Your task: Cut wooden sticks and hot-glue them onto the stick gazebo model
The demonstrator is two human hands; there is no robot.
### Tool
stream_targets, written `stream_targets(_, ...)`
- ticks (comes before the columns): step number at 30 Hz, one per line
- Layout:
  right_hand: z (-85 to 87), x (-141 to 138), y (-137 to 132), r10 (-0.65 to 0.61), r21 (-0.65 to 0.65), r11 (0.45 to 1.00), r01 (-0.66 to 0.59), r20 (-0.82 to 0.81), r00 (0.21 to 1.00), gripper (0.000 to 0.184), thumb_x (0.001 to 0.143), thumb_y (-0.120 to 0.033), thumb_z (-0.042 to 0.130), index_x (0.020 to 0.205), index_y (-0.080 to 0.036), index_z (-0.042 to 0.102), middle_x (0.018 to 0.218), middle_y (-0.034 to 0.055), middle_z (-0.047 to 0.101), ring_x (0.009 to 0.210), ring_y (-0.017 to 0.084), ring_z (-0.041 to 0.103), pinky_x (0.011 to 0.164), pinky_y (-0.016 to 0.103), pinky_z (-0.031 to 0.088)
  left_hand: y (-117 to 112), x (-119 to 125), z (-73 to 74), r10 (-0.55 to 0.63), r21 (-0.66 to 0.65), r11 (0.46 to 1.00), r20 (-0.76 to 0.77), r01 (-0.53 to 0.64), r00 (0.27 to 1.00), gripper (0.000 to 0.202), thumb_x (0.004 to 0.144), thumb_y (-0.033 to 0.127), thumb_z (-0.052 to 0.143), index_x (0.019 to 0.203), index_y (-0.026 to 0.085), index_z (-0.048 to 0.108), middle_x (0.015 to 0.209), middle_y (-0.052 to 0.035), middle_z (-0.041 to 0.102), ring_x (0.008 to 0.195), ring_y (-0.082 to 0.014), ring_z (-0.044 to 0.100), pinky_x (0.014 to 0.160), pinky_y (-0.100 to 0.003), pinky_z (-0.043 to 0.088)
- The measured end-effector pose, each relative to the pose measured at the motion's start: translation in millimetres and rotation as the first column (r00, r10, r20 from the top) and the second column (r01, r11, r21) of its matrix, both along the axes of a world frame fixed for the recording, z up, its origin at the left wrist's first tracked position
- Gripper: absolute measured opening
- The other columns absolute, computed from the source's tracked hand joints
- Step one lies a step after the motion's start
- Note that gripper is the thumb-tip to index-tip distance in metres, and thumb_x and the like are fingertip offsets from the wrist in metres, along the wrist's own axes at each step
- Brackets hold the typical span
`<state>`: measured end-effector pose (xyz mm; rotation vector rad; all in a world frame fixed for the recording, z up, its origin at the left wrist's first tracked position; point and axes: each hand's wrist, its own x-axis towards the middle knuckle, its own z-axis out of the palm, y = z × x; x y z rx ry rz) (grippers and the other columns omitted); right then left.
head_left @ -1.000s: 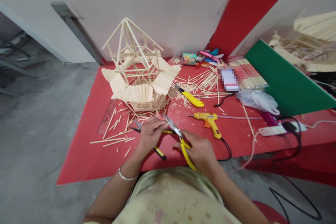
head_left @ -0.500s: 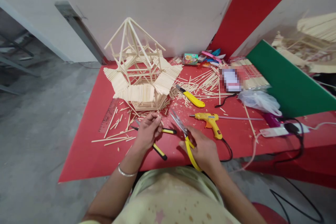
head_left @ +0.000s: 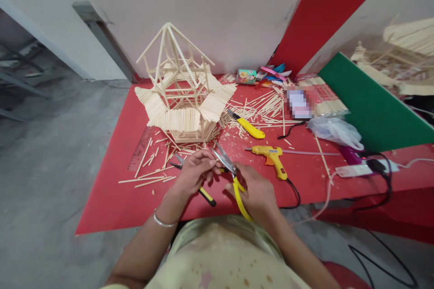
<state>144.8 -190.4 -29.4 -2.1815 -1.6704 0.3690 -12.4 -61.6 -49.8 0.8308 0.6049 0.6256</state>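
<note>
My right hand [head_left: 257, 189] grips a pair of scissors [head_left: 239, 196] by the yellow handles, with the blades parted and pointing up and left. Close by the blade tips, my left hand [head_left: 198, 169] has its fingertips pinched together; whatever is between them is too small to make out. Below and behind the left hand lie pliers with black and yellow handles [head_left: 207, 196], partly hidden by it. Just beyond the hands stands a model of thin wooden sticks [head_left: 179, 119], with an open pointed roof frame and slatted panels around it.
Right of the scissors lies a yellow glue gun [head_left: 276, 156] with its cord. A yellow utility knife [head_left: 251, 127] rests among loose sticks [head_left: 267, 104]. At left is a clear ruler [head_left: 139, 149]. A plastic bag [head_left: 335, 131], power strip [head_left: 359, 169] and green board [head_left: 376, 104] occupy the right.
My right hand has moved the scissors slightly left, bringing the blades up to the left fingertips. My left hand has shifted a little right and down, still pinched.
</note>
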Motion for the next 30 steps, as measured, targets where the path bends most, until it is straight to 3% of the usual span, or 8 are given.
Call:
stream_targets(5,2.9,-1,1,-0.018,-0.007,1.000,0.019,0.143,0.990,0.050,0.088,-0.048,0.052,0.133,-0.026,0.048,0.108,0.0068,0.064,0.092,0.023,0.063,0.069,0.029,0.043,-6,1,1.9,-0.073,0.154,0.984,-0.093,0.087,0.993,0.025,0.080,0.035,0.071,0.090,0.012,0.070,0.078,-0.0097,0.072,0.061,-0.0146,0.064,0.050,-0.022,0.045)
stream_targets(11,0.6,-2,-2,-0.047,-0.024,0.998,0.051,0.171,0.984,0.052,0.088,-0.049,0.053,0.135,-0.028,0.047,0.108,0.0061,0.063,0.091,0.023,0.063,0.070,0.030,0.043,-5,3,-0.9,0.109,0.325,0.945,-0.173,-0.048,0.979,0.019,0.079,0.036,0.072,0.081,0.017,0.074,0.072,-0.0032,0.067,0.061,-0.0124,0.059,0.055,-0.023,0.046)
stream_targets(19,0.4,-9,1,-0.041,-0.006,0.999,0.042,0.127,0.991,0.050,0.086,-0.047,0.055,0.132,-0.028,0.049,0.108,0.0056,0.064,0.092,0.022,0.063,0.068,0.029,0.043,-2,3,-7.0,0.214,0.426,0.897,-0.182,-0.119,0.960,0.012,0.077,0.031,0.074,0.078,0.019,0.077,0.074,-0.0023,0.067,0.070,-0.0137,0.058,0.067,-0.025,0.047)
stream_targets(30,0.3,-14,4,-0.018,-0.008,1.000,0.018,-0.064,0.998,0.044,0.088,-0.043,0.053,0.129,-0.027,0.051,0.114,0.0063,0.065,0.093,0.021,0.064,0.076,0.029,0.046,-4,4,0.7,0.222,0.445,0.886,-0.169,-0.127,0.960,0.009,0.077,0.027,0.074,0.077,0.018,0.076,0.071,-0.0010,0.065,0.066,-0.0120,0.056,0.064,-0.024,0.045)
